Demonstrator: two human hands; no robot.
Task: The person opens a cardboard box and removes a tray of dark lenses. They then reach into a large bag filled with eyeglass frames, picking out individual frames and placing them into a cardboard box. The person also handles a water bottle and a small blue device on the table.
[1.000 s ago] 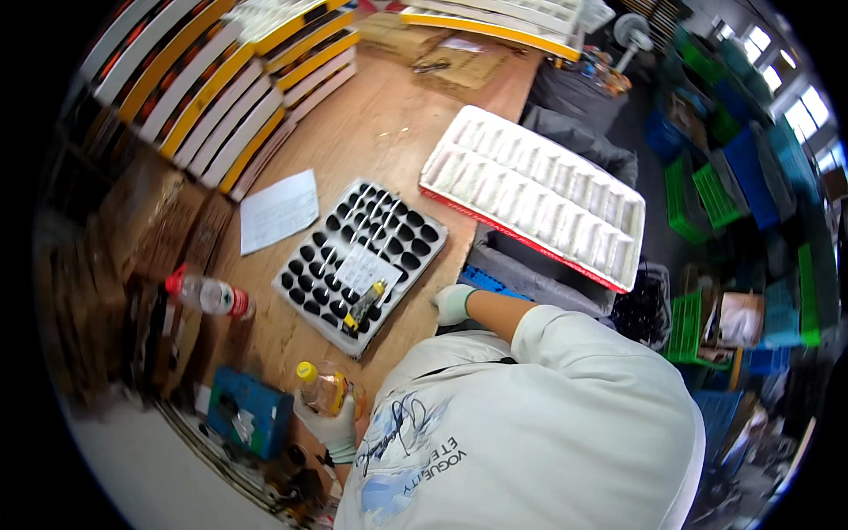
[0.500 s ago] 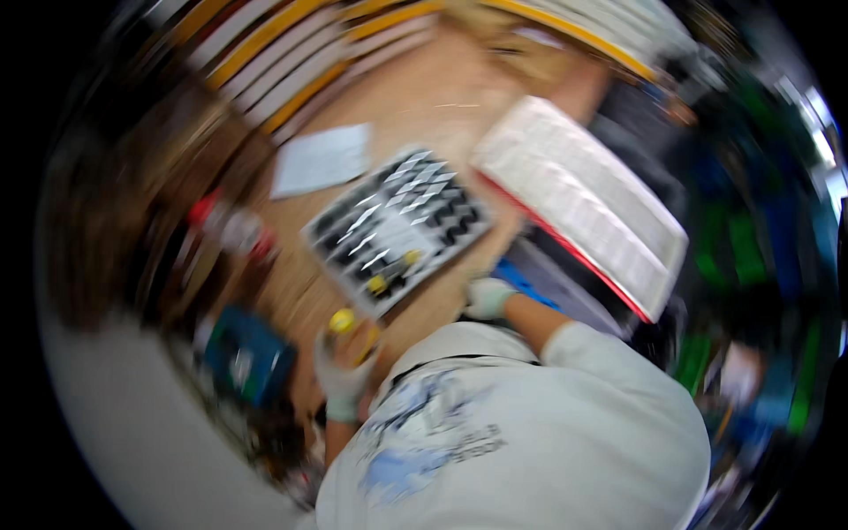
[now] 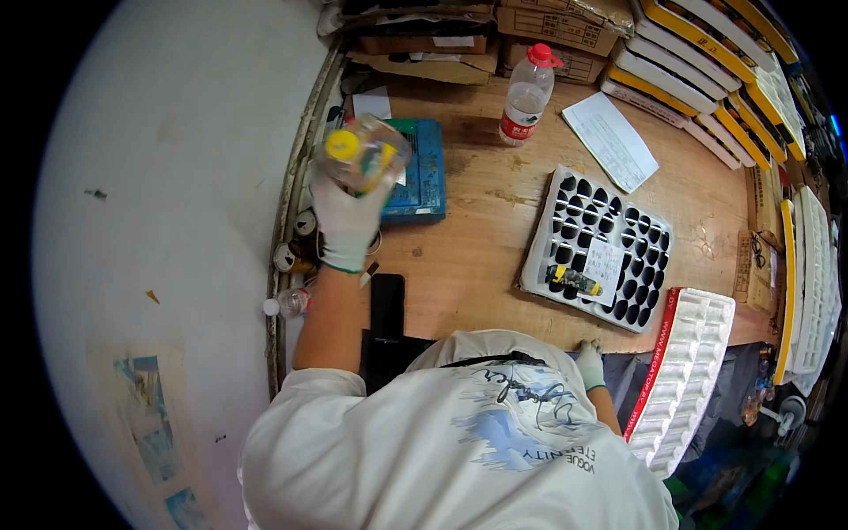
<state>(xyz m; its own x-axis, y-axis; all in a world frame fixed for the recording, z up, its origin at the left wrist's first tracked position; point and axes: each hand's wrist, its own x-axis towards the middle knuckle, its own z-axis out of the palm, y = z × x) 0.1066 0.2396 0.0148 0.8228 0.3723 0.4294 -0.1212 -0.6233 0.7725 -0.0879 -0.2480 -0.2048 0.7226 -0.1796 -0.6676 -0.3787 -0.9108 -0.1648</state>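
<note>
My left hand (image 3: 346,216), in a white glove, is closed around a clear plastic bottle (image 3: 389,146) with a yellow cap. The bottle is tilted and slightly blurred, above the blue case (image 3: 428,172) on the table. At the table's front edge is my gloved right hand (image 3: 590,364); its fingertips rest on the edge and nothing shows in them. Beyond that hand lies a white tray (image 3: 541,256) with rows of black round pockets. A yellow-and-black tool (image 3: 574,280) and a paper label (image 3: 604,269) lie on the tray.
A red-capped water bottle (image 3: 527,97) stands at the back beside a paper sheet (image 3: 611,141). Cardboard boxes (image 3: 561,31) and stacked white-and-yellow trays (image 3: 676,66) line the back. A red-edged white tray (image 3: 685,380) is at right. A black phone (image 3: 387,305) lies near me.
My view has swung left, bringing the wall and blue case more into sight. My left hand has carried the yellow-capped bottle farther out over the blue case. My right hand stays near the table's edge.
</note>
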